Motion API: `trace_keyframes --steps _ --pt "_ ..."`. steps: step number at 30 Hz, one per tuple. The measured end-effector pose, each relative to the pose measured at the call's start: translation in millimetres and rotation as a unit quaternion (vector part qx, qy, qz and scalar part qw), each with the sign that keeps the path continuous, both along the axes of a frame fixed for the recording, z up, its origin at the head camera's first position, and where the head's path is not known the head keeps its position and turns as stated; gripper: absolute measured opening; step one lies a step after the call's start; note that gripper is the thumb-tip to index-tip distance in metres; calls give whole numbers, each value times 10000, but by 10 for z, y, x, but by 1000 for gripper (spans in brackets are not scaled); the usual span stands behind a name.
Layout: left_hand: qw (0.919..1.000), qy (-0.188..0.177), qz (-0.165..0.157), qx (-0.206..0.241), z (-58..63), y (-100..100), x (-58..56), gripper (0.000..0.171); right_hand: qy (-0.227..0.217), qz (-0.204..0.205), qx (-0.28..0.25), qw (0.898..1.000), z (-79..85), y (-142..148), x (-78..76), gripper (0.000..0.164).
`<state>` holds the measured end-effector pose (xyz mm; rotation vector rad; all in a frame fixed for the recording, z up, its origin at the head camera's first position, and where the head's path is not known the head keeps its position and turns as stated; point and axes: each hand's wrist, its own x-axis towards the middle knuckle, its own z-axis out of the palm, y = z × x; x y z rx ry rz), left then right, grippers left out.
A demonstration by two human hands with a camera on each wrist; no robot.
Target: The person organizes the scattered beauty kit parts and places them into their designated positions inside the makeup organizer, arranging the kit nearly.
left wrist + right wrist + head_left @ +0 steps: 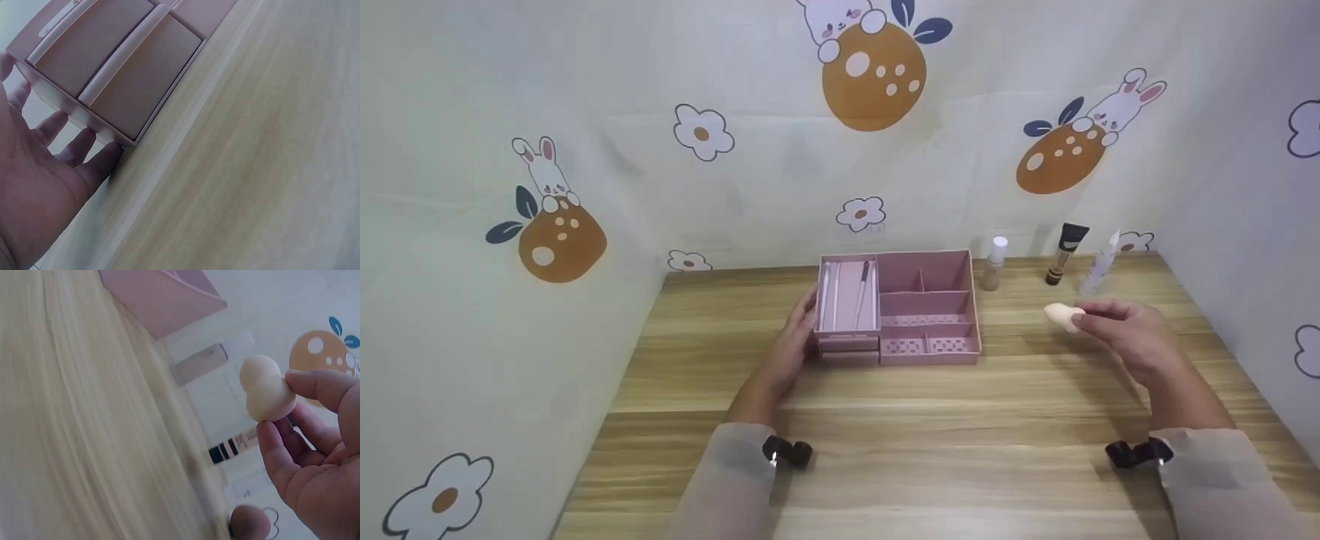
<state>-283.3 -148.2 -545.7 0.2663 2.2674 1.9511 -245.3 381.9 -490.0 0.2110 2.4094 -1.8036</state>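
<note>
A pink desktop organizer (928,306) stands on the table, with slim sticks and a dark-tipped brush (863,289) lying in its left top tray. Along the organizer's left side rests my left hand (793,345); in the left wrist view its fairly straight fingers (79,147) touch the side wall, next to two drawer fronts (143,73). To the right, over the table, my right hand (1140,341) pinches a cream makeup sponge (267,391) between thumb and fingertips. The sponge has a waisted, gourd-like shape.
Behind the right hand stand a small bottle with a white cap (994,262), a black-capped tube (1065,255) and a clear, pointed white-tipped bottle (1100,264). A brown rounded thing (250,523) shows low in the right wrist view. Printed cloth walls (780,187) enclose the wooden table (885,450).
</note>
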Motion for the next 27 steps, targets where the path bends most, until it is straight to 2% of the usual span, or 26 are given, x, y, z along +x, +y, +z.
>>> trace_keyframes --steps 3,7,16,23,27 --pt "10000 -37 3 -9 6 0 6 50 176 21 297 9994 41 -127 -24 49" --pt "10000 -79 -5 18 11 1 13 50 208 90 324 9992 103 -295 -66 56" --pt "10000 -80 16 -57 21 1 19 53 161 285 -90 9994 187 -597 -140 57" --pt "9999 -82 26 -69 29 -3 25 53 412 445 -445 9972 210 -834 -185 42" --pt "9999 -85 28 -45 22 -2 21 49 487 510 -463 9964 222 -982 -205 49"
